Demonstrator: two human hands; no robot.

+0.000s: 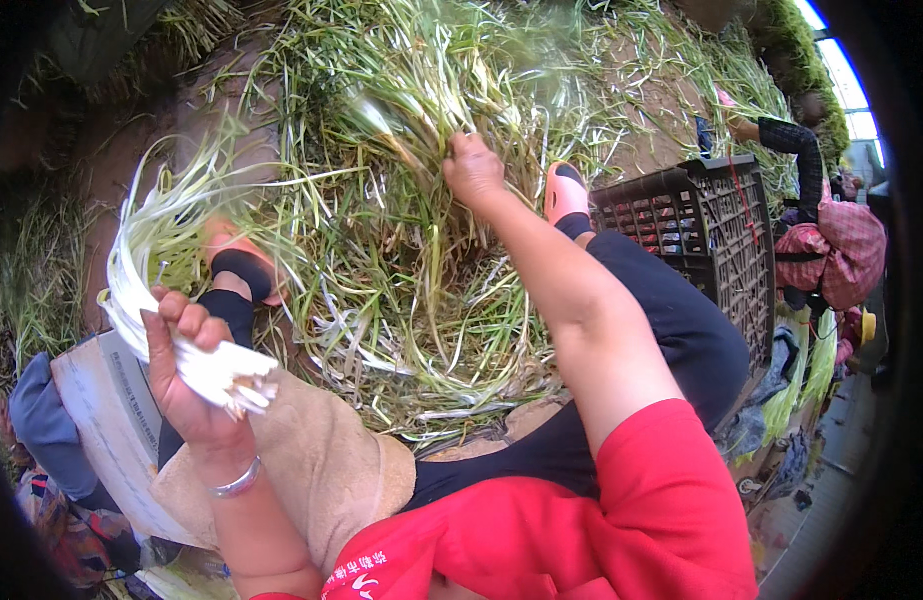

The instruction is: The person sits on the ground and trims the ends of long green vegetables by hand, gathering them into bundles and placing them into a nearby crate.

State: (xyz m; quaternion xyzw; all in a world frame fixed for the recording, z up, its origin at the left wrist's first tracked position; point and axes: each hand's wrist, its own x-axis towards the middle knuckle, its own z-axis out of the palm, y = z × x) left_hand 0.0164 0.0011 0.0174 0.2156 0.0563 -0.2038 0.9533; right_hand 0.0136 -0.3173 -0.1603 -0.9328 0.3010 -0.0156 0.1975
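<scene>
My left hand (195, 360), with a metal bracelet at the wrist, grips a bundle of white-stemmed leafy stalks (135, 300), perhaps garlic greens or leeks. Their trimmed root ends point right and their pale green leaves arch up and over. My right hand (475, 166) reaches forward to the big heap of green stalks and leaves (431, 255) on the ground, its fingers curled at pale stems (450, 112). Whether those fingers hold a stem cannot be told. A tan cloth (326, 450) lies over my lap.
On the right stands a dark plastic crate (720, 240) beside my knee. A cardboard box (112, 427) is at the left. My feet in pink shoes (566, 193) flank the heap. Another person (836, 247) works beyond the crate; someone's grey-blue clothing (48, 427) shows left.
</scene>
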